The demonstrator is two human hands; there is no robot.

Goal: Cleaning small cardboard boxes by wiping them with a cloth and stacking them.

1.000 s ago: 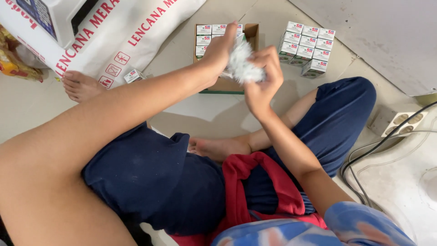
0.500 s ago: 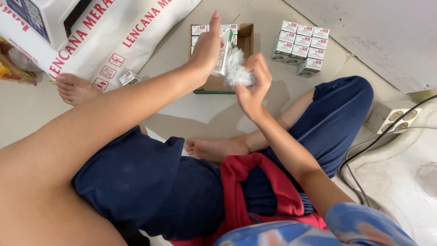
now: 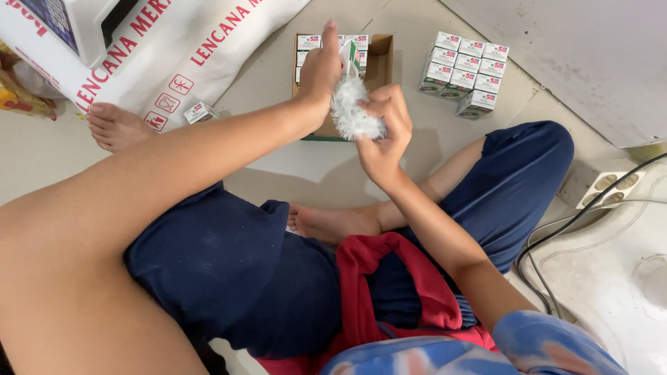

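Observation:
My left hand [image 3: 318, 68] is raised over a shallow cardboard tray [image 3: 381, 61] and grips a small white-and-green box [image 3: 350, 54] upright. My right hand [image 3: 385, 132] pinches a white fluffy wad of wrapping [image 3: 351, 114] that sits against the lower end of that box. The tray holds several more small boxes along its far edge. I sit on the floor with my legs folded, in dark blue trousers.
A block of several matching small boxes [image 3: 462, 73] stands right of the tray. A large white printed sack [image 3: 174, 48] lies at the upper left, with one loose small box [image 3: 200, 112] and a bare foot [image 3: 114, 126] beside it. A power strip [image 3: 608, 184] and black cable [image 3: 577, 221] lie at the right.
Both hands have shifted slightly left and down over the tray. The white wad has gone from beside my left fingers to below them, under the small box.

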